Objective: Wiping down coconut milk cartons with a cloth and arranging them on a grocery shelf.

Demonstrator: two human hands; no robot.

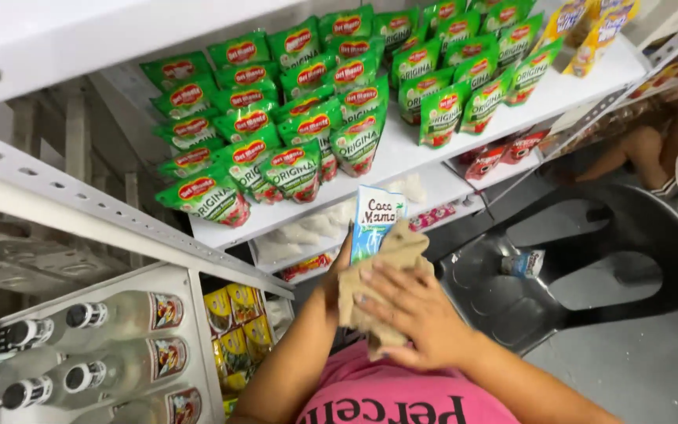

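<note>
Blue-and-white, the small carton (373,222) you hold stands upright near your chest, just in front of the white shelf (402,157) stacked with green sauce pouches (292,118). Your left hand (337,275) grips it from behind, though the fingers are mostly hidden, so how tightly they wrap it you cannot tell. Your right hand (413,314) lies flat, fingers spread, pressing a tan cloth (382,275) against the carton's lower face. Judge the carton light and fairly stiff, with a slick printed skin that may slip; grip its narrow sides low down. The cloth is soft and limp. A black plastic chair (590,259) sits to the right.
</note>
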